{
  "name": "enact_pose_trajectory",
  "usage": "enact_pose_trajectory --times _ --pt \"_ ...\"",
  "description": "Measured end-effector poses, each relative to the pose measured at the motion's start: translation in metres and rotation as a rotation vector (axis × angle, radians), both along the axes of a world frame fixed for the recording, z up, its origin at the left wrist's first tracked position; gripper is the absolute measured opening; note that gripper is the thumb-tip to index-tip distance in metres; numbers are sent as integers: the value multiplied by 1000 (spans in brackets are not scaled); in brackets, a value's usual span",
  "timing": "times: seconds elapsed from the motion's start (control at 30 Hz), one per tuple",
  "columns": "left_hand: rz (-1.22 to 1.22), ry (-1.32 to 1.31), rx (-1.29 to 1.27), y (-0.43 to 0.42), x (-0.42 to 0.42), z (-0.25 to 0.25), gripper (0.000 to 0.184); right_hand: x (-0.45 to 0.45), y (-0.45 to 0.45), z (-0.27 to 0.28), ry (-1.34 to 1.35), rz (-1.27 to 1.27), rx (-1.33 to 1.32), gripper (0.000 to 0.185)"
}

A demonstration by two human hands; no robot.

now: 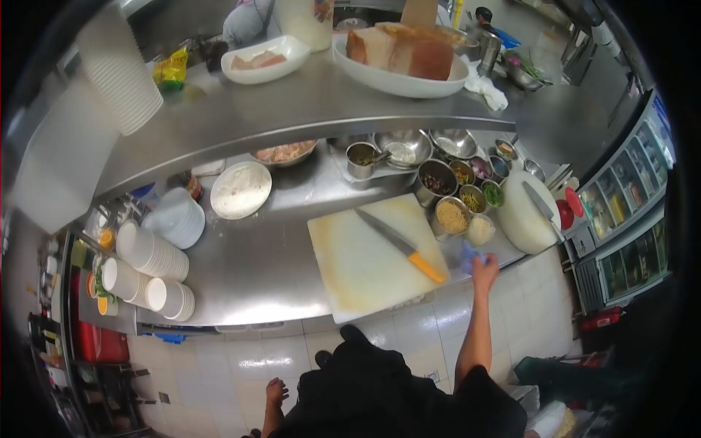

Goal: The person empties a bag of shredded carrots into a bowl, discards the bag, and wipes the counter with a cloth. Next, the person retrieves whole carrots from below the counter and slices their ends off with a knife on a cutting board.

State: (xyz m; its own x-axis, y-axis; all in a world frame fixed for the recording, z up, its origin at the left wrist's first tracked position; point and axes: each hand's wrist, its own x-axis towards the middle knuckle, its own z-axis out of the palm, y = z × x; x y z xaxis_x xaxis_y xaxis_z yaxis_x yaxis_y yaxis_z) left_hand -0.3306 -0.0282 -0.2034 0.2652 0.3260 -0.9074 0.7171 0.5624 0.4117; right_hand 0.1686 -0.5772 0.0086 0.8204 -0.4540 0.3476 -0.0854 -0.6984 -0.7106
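My right hand [485, 271] reaches over the counter's front edge, its fingers closed on a crumpled bluish-purple piece, thin like cloth or film [469, 255]. Just left of it is a white cutting board [358, 255], yellowed in places. Across the board lies a knife [398, 241] with an orange handle pointing toward that hand. Beyond the hand stand a small container of pale food [480, 230] and a metal tin of tan crumbly food [450, 217]. Low beside my body hangs my left hand [277, 393], away from the counter, empty, with fingers loosely bent and slightly apart.
A second knife [538, 201] rests on a round white block [522, 226] at right. Stacked white tubs [169, 299] and a plate of white powder [241, 191] are at left. Overhead, a metal shelf [292, 124] carries a dish with a large meat block [401, 51].
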Motion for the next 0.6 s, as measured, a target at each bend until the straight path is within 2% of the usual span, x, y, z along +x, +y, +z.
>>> enact_pose_trajectory --times 0.1,0.17,0.23,0.27,0.3,0.37,0.47,0.53,0.57,0.6 --pt "116 -141 127 -1 22 19 54 -48 75 152 -270 277 490 20" --pt "100 -182 109 4 28 11 54 -64 126 236 -494 480 446 23" --pt "-86 -179 -113 15 35 -12 53 -63 162 288 -662 687 262 24" --pt "-178 -39 37 6 46 -6 48 -61 183 314 -776 726 87 25" --pt "-229 -98 6 12 45 -28 46 -56 206 337 -887 757 -93 26" --pt "9 -207 -117 13 48 -31 49 -42 254 371 -916 864 -184 26" --pt "89 -251 -44 -1 47 -16 53 -5 331 383 -953 942 -232 27" --pt "139 -217 51 -10 36 -14 50 5 373 379 -875 893 -537 28" --pt "174 -198 74 -14 28 -14 50 -1 387 381 -888 912 -534 28" --pt "139 -277 118 -19 6 -39 51 -11 399 386 -713 925 -523 35"
